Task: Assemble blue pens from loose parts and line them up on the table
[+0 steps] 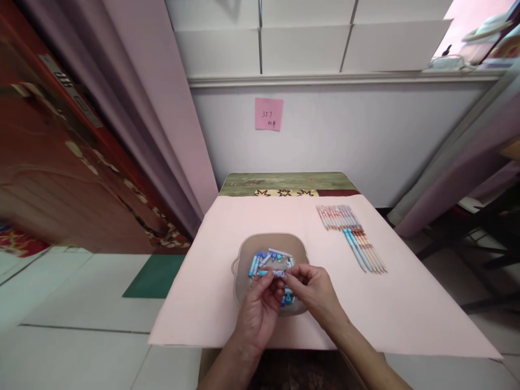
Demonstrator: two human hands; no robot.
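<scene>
In the head view, the left hand [260,309] gripped a light-blue and lilac pen barrel [271,274] between thumb and fingers, its open end pointing toward the right hand [314,287]. The right thumb and forefinger were drawn close together just beside that end; whether they pinched a small part could not be told.

The barrel was above a beige plastic container [264,239], which stood near the middle of the tabletop's [195,303] near edge. Inside lay loose pen parts [255,264], blue, light blue and lilac, some along the container's far and left sides and others near its right side, partly covered by the hands.

Toward the tabletop's far right corner, a row of clear-barrelled pens [339,217] lay side by side. Just nearer, along the right edge, lay light-blue pens [356,252] and, touching or almost touching them on the right, beige patterned pens [370,252], tips toward the near edge.

A pink sheet covered most of the tabletop, leaving a green strip [284,180] bare along the far edge. On the wall beyond hung a pink sticky note [268,114] with handwriting.
</scene>
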